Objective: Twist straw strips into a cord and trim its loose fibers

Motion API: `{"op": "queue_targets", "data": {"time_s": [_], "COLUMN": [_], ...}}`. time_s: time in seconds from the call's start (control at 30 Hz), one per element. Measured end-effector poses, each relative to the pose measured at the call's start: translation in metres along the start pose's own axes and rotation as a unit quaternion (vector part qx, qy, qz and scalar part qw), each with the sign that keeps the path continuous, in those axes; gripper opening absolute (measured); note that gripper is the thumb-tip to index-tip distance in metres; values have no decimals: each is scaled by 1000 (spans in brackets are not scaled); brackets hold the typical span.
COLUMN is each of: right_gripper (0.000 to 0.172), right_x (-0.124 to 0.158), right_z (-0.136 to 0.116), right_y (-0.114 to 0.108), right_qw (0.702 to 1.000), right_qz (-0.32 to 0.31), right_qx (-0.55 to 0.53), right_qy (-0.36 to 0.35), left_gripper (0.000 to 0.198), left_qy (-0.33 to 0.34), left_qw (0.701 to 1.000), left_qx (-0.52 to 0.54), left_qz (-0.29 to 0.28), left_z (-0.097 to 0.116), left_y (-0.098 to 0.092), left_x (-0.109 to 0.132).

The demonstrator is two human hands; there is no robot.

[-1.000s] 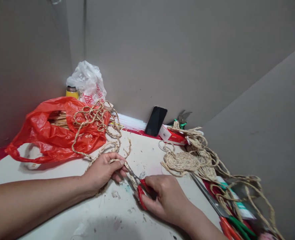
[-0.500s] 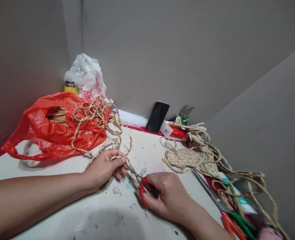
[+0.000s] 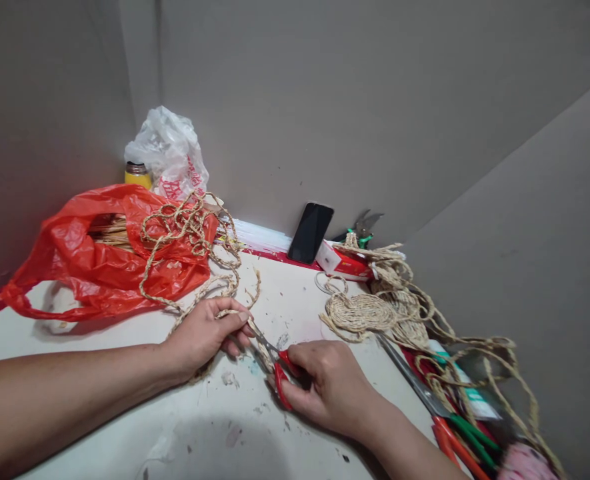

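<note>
My right grip (image 3: 325, 383) is clamped on scissors (image 3: 274, 352), left grip (image 3: 207, 337) pinching rope (image 3: 265, 357), above desk (image 3: 199, 427). Scissors point away-left, long axis diagonal, tips by my left fingers. Basically unchanged from last frame.

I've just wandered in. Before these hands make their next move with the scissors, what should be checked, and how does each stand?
1. Right hand on the red-handled scissors: ok, holding them by the handles.
2. Left hand gripping the straw-coloured cord: ok, pinched between thumb and fingers.
3. Left fingertips well away from the blades: not ok, the blade tips are right beside them.
4. Cord between the blades: cannot tell, the detail is too small.
5. Cord loops on the red bag untangled: not ok, they cross one another.
</note>
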State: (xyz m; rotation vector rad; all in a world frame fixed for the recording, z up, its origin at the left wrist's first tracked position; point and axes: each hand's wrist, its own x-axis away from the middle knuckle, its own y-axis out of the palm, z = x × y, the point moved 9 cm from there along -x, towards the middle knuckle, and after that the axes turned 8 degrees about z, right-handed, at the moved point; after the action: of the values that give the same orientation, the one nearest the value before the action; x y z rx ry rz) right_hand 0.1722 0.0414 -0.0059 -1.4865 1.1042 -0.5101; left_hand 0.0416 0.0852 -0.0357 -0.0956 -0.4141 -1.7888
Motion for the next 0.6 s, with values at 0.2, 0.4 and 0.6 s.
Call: {"op": "queue_targets", "data": {"time_s": [0.2, 0.4, 0.6], "right_gripper": [25, 26, 26], "right_x": [1, 0, -3], "right_z": [2, -2, -5], "right_y": [2, -1, -4], "right_qw": [1000, 1000, 1000], "right_qz": [-3, 5, 14], "right_qx": [-1, -7, -17], "right_qy": [-6, 1, -7], "left_gripper": [21, 20, 19], "left_qy": [0, 3, -3], "left_qw": [1000, 1000, 1000], "left_qx": [0, -22, -19], "left_qz": [1, -1, -3], "left_z": [1, 2, 0], "left_y": [0, 1, 2], "left_x": [0, 0, 0]}}
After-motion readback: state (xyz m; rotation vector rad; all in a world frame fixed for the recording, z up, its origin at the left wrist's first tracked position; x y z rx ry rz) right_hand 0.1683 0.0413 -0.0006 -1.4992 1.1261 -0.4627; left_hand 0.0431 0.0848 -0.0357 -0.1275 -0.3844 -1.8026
